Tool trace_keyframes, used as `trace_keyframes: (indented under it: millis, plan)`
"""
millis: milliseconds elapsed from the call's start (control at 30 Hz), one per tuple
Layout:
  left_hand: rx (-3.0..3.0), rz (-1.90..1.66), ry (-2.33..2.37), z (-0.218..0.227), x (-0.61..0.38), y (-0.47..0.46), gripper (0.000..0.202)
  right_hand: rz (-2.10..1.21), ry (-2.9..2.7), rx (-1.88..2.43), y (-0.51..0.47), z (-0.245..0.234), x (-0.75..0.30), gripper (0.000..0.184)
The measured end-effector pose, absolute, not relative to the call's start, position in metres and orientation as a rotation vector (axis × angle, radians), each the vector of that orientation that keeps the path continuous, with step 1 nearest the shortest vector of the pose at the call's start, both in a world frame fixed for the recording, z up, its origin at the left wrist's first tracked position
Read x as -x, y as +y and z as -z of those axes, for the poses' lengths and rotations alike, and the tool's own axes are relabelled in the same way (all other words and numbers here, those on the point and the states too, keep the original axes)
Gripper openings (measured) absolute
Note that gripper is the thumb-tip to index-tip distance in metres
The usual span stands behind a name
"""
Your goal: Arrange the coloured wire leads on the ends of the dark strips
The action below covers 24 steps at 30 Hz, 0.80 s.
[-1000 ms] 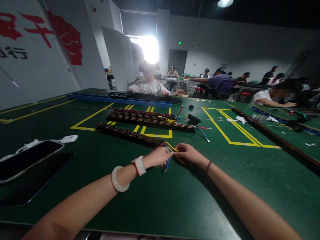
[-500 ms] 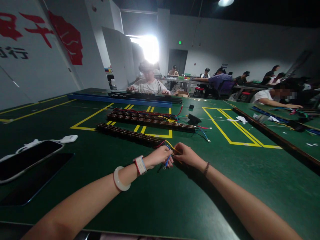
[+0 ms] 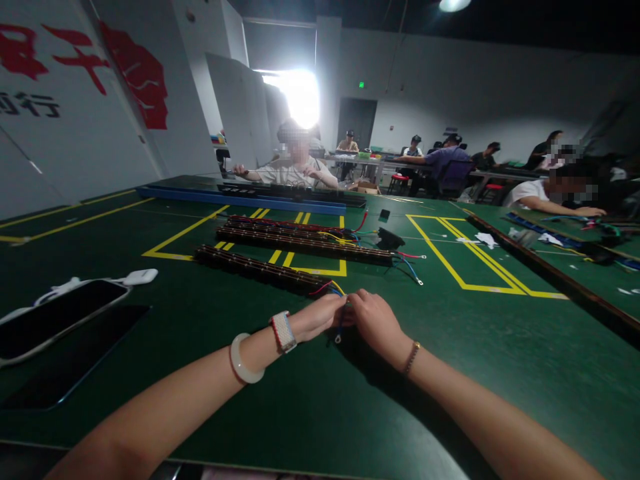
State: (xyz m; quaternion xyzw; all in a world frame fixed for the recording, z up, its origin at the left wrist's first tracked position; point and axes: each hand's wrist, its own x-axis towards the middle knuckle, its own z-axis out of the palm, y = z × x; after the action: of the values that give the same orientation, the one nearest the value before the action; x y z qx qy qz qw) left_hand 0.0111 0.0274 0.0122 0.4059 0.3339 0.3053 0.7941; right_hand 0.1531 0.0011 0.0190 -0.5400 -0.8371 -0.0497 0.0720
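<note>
My left hand (image 3: 317,315) and my right hand (image 3: 373,319) meet at the middle of the green table (image 3: 300,400), fingertips pinched together on the coloured wires (image 3: 336,291) that come out of the near end of a long dark strip (image 3: 257,269). Red, yellow and blue leads show between the fingers, and a blue lead with a ring terminal (image 3: 339,337) hangs just below the hands. My left wrist wears a pale bangle and a woven band, my right wrist a thin bracelet.
Two more dark strips (image 3: 300,240) with loose wires lie beyond, inside yellow floor-tape boxes. Two phones (image 3: 55,317) and a white charger (image 3: 140,275) rest at the left. A blue rail (image 3: 240,199) runs across the far edge, where a person sits; others work at tables behind and right.
Both hands have closed in on each other over the wire ends. The yellow lead that stuck out to the right is now gathered between the fingers.
</note>
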Motion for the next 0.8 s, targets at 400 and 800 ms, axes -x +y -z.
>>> trace_keyframes:
  millis: [400,800]
  plan:
    - [-0.827,-0.702,0.598,-0.002,-0.013,0.028,0.039,0.052,-2.460,1.608,-0.007,-0.022,-0.147,0.051]
    - [-0.748,-0.762,0.710,0.011,-0.012,0.032,0.028,-0.025,-2.569,1.416,-0.028,-0.039,-0.140,0.045]
